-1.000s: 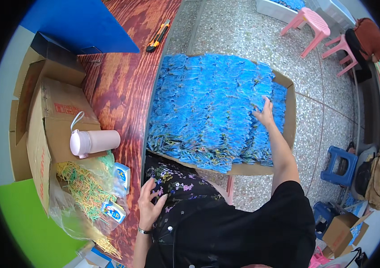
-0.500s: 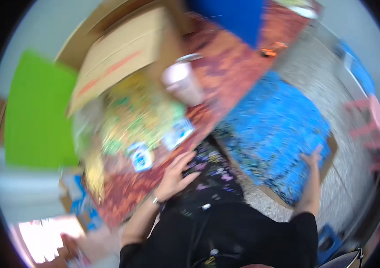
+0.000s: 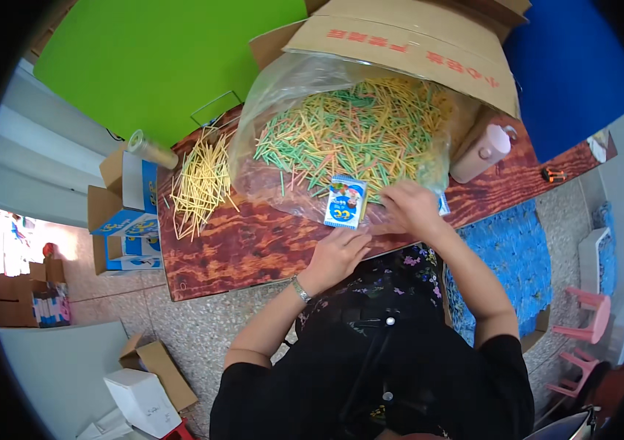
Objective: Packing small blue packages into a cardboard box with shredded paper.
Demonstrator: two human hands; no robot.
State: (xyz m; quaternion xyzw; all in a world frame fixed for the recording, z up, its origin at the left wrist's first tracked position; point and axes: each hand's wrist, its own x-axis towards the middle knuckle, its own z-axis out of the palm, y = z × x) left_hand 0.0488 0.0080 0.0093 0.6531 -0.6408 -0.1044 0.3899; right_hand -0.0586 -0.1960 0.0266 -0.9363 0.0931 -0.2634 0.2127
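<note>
A small blue-and-white packet (image 3: 346,201) lies at the front edge of a heap of thin green, yellow and pink sticks (image 3: 356,139). My left hand (image 3: 338,257) is at the packet's lower end, its fingers loosely bent and the thumb apart. To the right of the packet, my right hand (image 3: 413,209) is at the near edge of the heap, fingers curled together; anything in them is hidden. Clear plastic sheeting (image 3: 272,88) surrounds the heap, spilling from a cardboard box (image 3: 415,37). Another blue-and-white packet (image 3: 444,204) is partly covered by my right hand.
Pale yellow sticks (image 3: 206,180) are piled on the left of the red-brown table (image 3: 253,253). A pink tumbler (image 3: 482,154) stands right of the heap. Many blue packets (image 3: 506,253) fill a carton at lower right. Pink stools (image 3: 583,315) and open cartons (image 3: 125,209) stand nearby.
The view has swung to face the table. My right hand has left the blue packets at the right and is at the stick heap. My left hand has come to the packet.
</note>
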